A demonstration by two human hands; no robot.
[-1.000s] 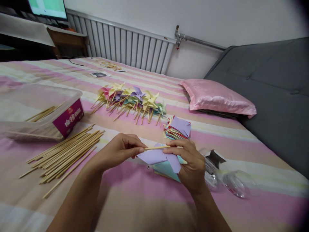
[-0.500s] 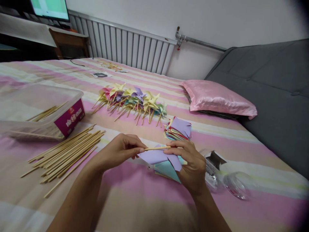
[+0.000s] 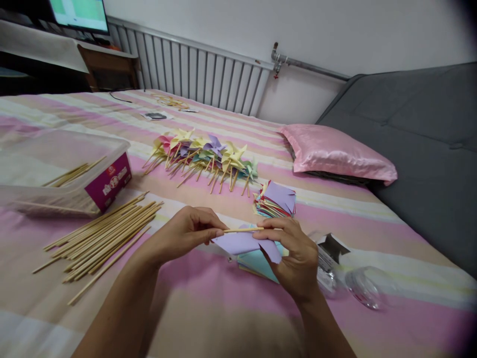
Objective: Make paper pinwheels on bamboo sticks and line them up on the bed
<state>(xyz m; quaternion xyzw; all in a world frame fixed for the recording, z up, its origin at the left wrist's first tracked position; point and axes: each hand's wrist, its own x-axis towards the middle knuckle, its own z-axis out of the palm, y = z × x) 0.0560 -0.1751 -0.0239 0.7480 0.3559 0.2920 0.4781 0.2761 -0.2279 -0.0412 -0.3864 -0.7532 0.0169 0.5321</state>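
A thin wooden stick (image 3: 241,229) lies level between my two hands. Its left end is pinched in the fingers of my left hand (image 3: 194,229). My right hand (image 3: 292,246) grips the other end, its fingertips pressed on the stick. Just below the stick hangs a purple paper sheet (image 3: 238,243) with cut flaps, also held in my fingers; whether stick and paper are joined is hidden. Underneath lies a stack of light blue paper sheets (image 3: 257,263), partly covered. A small shiny pin (image 3: 229,259) rests beside that stack.
Loose wooden sticks (image 3: 108,238) lie at left beside a clear plastic box (image 3: 67,191) with more sticks. Finished paper pinwheels (image 3: 208,154) lie farther back. A coloured paper stack (image 3: 278,199), a small opened box (image 3: 333,248), a clear round container (image 3: 367,288) and a pink pillow (image 3: 335,151) are at right.
Almost nothing differs. The purple paper's flap has shifted very slightly under my right hand; both hands keep their places on the stick.
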